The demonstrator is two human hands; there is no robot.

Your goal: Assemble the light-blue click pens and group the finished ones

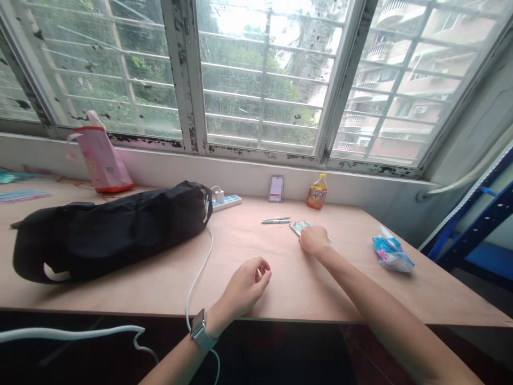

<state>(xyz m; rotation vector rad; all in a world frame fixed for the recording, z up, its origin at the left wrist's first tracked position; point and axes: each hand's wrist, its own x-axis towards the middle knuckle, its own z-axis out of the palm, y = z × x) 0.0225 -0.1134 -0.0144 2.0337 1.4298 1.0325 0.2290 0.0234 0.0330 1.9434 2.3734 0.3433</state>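
My right hand [313,239] reaches over a row of slim pens [297,226], light blue and white, lying close together on the table. Its fingers curl down onto them and are mostly hidden; pen ends stick out on both sides of the hand. Just left of that row, a few separate pens [276,220] lie almost parallel. My left hand [250,280], with a watch [203,330] on the wrist, hovers near the table's front edge. Its fingers are loosely curled, a gap shows between thumb and fingers, and nothing is visible in it.
A long black bag [112,232] covers the table's left side, by a power strip [227,202] and white cable [200,267]. Along the back stand a pink bag [103,158], a phone [276,189] and an orange-drink bottle [317,192]. A blue plastic packet [393,253] lies right.
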